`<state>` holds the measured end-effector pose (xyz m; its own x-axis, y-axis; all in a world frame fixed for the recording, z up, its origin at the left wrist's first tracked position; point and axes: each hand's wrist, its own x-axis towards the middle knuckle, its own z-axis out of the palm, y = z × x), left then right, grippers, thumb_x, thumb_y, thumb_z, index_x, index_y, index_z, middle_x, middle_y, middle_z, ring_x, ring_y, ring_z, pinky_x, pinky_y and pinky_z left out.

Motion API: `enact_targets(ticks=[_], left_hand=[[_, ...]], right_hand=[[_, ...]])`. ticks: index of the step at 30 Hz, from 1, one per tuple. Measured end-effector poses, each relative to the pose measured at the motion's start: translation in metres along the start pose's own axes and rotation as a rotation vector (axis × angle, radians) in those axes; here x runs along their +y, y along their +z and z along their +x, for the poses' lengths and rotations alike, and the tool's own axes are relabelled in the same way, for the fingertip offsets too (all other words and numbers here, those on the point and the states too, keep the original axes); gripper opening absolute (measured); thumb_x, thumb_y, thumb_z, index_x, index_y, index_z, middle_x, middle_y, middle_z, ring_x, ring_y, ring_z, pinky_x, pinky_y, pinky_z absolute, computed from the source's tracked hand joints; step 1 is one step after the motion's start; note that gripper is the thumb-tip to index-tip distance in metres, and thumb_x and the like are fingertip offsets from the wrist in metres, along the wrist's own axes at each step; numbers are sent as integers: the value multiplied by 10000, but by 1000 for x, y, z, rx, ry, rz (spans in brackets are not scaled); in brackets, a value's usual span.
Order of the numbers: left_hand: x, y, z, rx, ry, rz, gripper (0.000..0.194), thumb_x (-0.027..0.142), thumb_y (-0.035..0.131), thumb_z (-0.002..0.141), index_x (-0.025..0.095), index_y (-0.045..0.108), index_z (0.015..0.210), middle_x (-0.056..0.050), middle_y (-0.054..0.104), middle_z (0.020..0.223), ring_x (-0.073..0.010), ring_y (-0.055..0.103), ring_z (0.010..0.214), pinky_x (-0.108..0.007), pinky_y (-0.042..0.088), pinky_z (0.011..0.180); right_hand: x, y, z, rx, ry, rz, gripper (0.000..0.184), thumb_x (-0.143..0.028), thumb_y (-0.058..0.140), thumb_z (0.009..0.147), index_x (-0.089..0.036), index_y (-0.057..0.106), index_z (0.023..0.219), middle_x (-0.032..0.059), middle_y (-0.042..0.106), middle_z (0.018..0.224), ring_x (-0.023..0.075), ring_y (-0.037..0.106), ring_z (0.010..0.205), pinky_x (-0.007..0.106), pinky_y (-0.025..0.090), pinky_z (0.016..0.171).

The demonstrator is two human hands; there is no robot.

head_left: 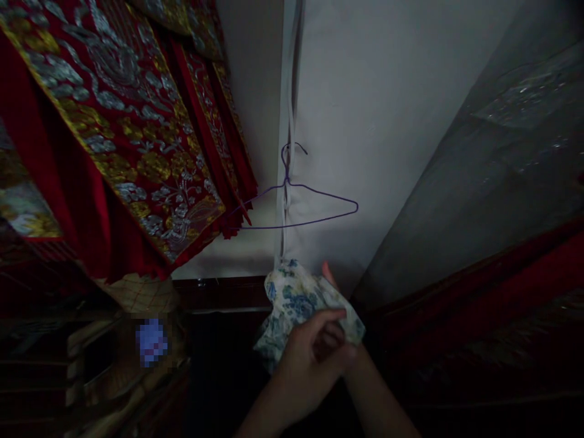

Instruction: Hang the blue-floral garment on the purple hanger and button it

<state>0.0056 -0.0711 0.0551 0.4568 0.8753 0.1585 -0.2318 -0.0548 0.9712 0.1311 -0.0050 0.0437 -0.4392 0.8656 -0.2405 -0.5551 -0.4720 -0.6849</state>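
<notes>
Blue-and-white floral cloth point(296, 298) covers most of the right hand point(327, 272), just beyond the left hand point(308, 359). Left fingers curl; both grips are unclear.

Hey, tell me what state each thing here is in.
Floral cloth, bunched, at the hands
Left hand, fingers curled
Right hand, mostly hidden behind the cloth
Purple hanger, hanging, bare
Red embroidered cloth, hanging
Shiny sheeting, wrinkled

I could read no text, label, brand, number or sign on anything in my view. The blue patch point(152, 342) was too coarsely pixelated for me to make out any lettering or print on it.
</notes>
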Motion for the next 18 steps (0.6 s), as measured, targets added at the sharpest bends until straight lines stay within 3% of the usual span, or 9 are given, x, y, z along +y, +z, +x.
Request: enact_targets(ticks=[2,4,6,8,10,12,15,17,18], left_hand=[[20,-19,3,48,171,180,188,285,669,908,225,787,1041,-33,730,774,-145,652,677,-242,499,671],[39,-44,15,235,343,253,191,299,623,944,221,792,986,-15,699,689,-140,622,611,-244,489,639],[50,-69,36,328,407,234,186,322,649,928,217,782,1004,-34,729,804,-173,668,747,-258,513,729],[48,-89,57,234,297,137,207,366,686,894,206,782,984,-73,749,954,-229,686,955,-295,517,881],[32,-102,71,50,43,35,229,411,712,859,202,784,919,-86,754,940,-272,681,1029,-341,506,962],[10,-109,73,-109,-209,8,170,396,770,797,228,772,817,-65,746,808,-296,695,959,-377,527,930],[-18,-121,57,-232,-349,86,134,269,860,677,261,727,683,-18,698,645,-292,693,818,-378,543,852],[-26,-134,47,-272,-372,185,200,253,863,668,249,679,590,3,626,541,-255,669,690,-336,542,772],[-27,-144,44,-281,-390,242,238,268,857,677,241,654,555,12,587,501,-235,649,635,-313,535,728]], right_hand=[[-17,7,1,-84,76,9,790,-855,520,740,-140,684,1031,122,748,934,274,717,956,387,556,883],[-24,19,7,-90,106,-48,692,-782,547,778,-135,691,975,110,750,864,270,726,899,390,566,855],[-26,33,13,-55,111,-185,511,-636,663,783,-143,701,910,77,743,779,246,729,826,373,567,833],[-28,48,16,-73,126,-380,337,-454,783,737,-149,720,866,49,734,739,226,724,781,355,560,819],[-32,60,14,-157,179,-608,254,-324,846,670,-149,744,823,37,730,727,223,715,741,354,552,782],[-42,65,10,-279,257,-854,194,-254,855,623,-151,760,757,18,719,697,209,688,677,344,537,725],[-62,63,4,-468,311,-1211,60,-161,791,618,-171,732,610,-37,651,566,161,596,556,302,490,628],[-77,58,5,-451,137,-1393,117,-80,699,639,-184,726,592,-44,637,549,152,574,550,280,460,617],[-84,55,8,-343,-33,-1477,171,-47,650,646,-190,743,635,-33,659,588,158,587,580,278,455,641]])
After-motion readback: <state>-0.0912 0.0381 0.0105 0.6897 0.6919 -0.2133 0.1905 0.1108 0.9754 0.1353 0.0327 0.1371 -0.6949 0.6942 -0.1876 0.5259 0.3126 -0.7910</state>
